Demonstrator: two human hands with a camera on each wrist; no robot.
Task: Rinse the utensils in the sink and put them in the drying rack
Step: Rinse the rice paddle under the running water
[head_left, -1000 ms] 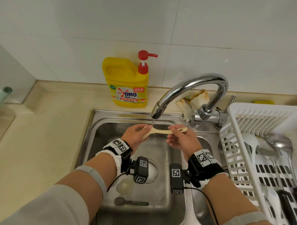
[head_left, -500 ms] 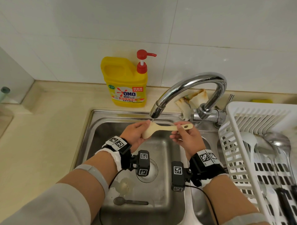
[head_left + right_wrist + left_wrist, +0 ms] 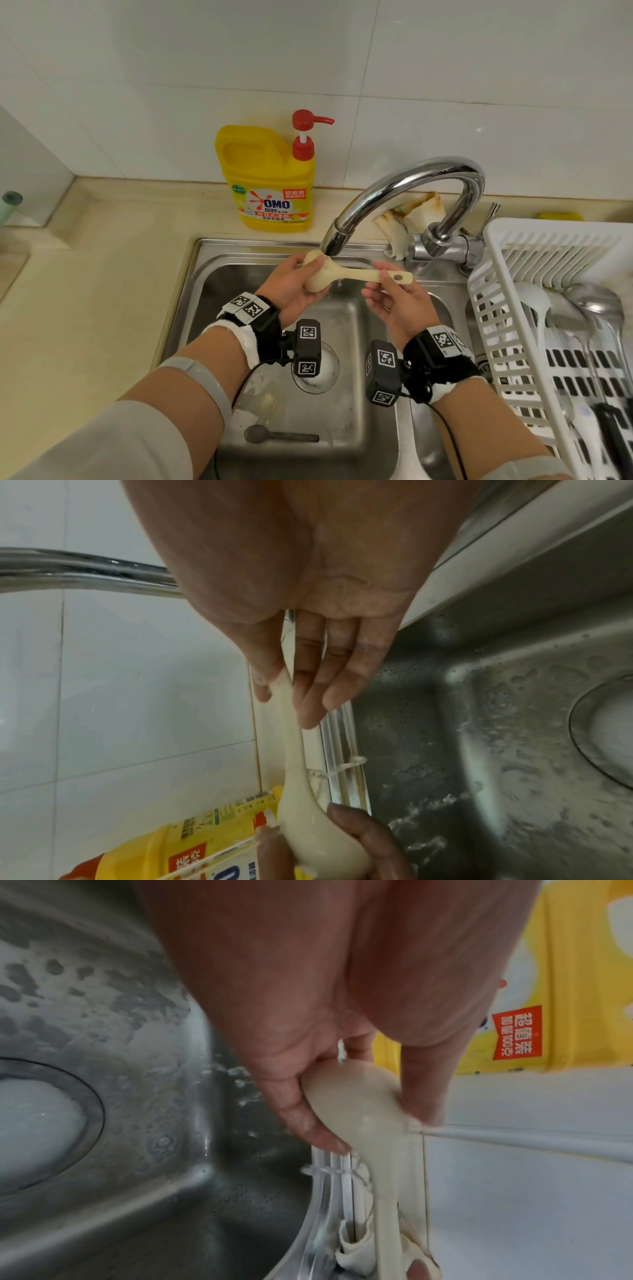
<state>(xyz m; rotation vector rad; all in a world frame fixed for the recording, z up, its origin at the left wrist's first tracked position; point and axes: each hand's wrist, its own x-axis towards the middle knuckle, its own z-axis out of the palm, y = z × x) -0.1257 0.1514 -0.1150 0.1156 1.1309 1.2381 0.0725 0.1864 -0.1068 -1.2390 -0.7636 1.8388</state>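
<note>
Cream rice spoon (image 3: 346,275) under running faucet (image 3: 404,192): left hand (image 3: 294,287) cups bowl, right hand (image 3: 394,301) pinches handle, over sink (image 3: 359,411).

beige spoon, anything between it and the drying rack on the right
Nothing visible blocks it. The spoon is held over the sink by the left hand and right hand. The tap base stands behind the path, and the rack is open-topped.

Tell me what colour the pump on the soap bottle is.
Red, on a yellow soap bottle; the pump shows best in the head view.
</note>
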